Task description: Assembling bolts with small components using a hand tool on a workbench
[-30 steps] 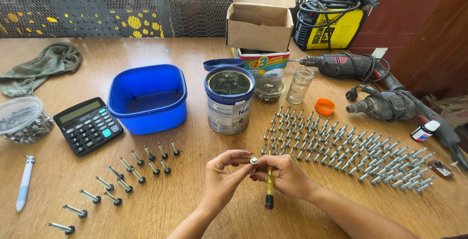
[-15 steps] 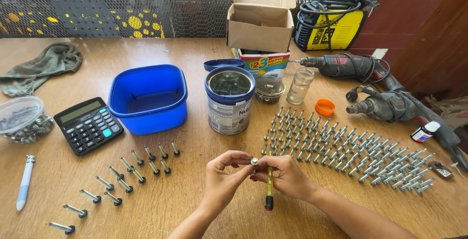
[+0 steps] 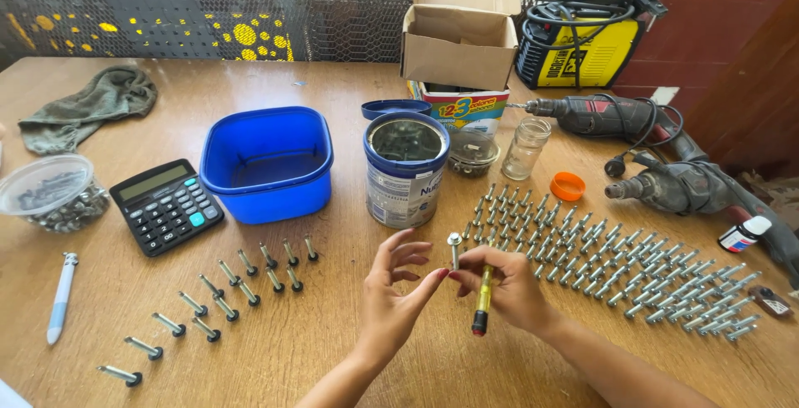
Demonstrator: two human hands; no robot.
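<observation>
head cam | above table [image 3: 333, 83] | faces down-forward | near
</observation>
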